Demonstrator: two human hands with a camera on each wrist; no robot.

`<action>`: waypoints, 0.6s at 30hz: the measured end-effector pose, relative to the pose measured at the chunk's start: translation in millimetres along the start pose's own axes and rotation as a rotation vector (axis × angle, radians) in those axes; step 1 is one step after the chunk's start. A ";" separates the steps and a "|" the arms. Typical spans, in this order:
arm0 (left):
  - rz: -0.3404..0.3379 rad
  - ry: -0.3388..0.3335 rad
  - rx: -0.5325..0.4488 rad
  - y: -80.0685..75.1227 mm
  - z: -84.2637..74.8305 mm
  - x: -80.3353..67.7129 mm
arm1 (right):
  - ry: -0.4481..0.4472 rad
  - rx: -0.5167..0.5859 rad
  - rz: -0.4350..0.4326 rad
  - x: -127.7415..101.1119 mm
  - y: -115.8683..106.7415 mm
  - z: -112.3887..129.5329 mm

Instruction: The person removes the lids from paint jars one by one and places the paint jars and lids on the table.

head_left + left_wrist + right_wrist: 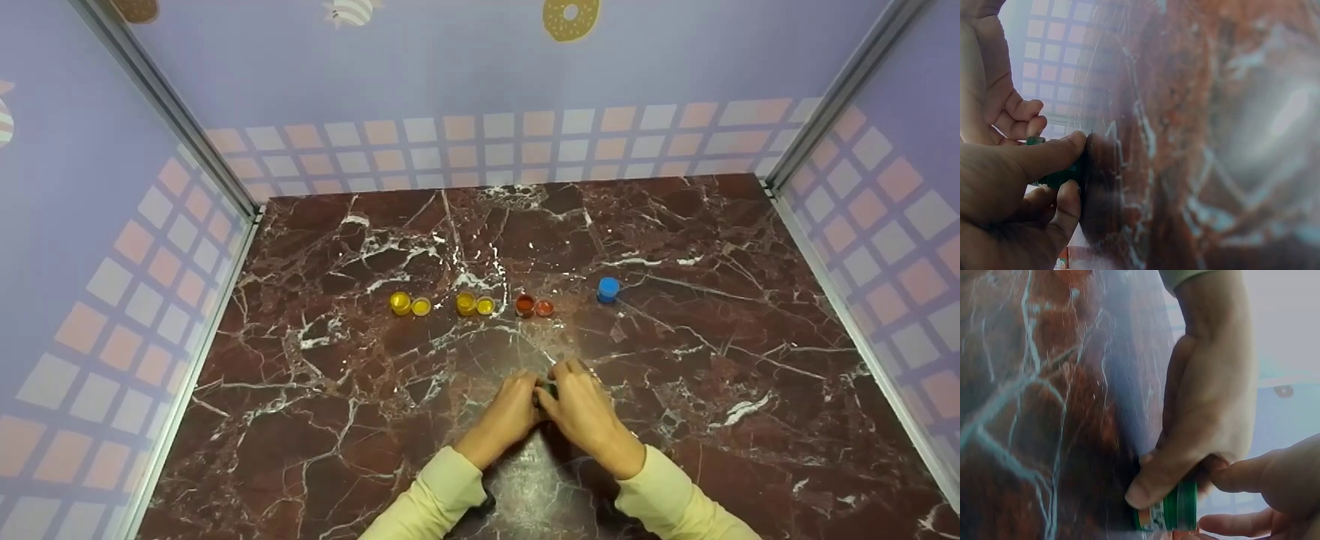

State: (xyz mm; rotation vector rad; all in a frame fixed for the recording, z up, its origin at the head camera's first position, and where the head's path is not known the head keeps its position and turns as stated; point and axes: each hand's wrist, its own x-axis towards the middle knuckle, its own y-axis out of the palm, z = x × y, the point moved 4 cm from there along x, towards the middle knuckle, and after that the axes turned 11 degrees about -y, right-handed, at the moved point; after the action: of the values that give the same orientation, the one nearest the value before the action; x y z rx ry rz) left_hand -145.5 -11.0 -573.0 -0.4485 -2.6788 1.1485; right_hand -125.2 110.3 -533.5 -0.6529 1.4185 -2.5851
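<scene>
A small green paint jar (1171,512) with a printed label stands between both hands, low over the table. My left hand (514,401) grips the jar's body between thumb and fingers, as the left wrist view shows with the left hand (1022,191) around the green jar (1061,174). On the lid side, the fingers of my right hand (585,405) pinch the green lid (1188,503). From above, the hands cover most of the jar. Beyond them stand an open red paint jar (525,304) and its lid (545,308).
Further left are two open yellow paint jars, one nearer the middle (466,303) and one outermost (400,303), each beside its lid. A blue paint jar (608,289) with its lid on stands at right. Patterned walls (495,90) enclose the marbled table (300,465).
</scene>
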 end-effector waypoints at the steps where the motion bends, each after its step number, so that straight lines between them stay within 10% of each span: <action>1: -0.002 0.002 0.002 -0.1 0.2 0.1 | -0.012 -0.012 0.002 -0.5 1.5 1.5; 18: -0.010 -0.011 0.033 -0.2 -0.3 -0.9 | -0.258 0.066 0.036 -3.4 3.9 -2.6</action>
State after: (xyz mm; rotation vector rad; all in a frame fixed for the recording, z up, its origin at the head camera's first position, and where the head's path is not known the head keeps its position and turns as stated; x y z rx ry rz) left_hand -144.5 -11.2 -572.7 -0.4239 -2.6644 1.1938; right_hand -123.6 111.2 -538.9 -0.9037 1.2482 -2.4034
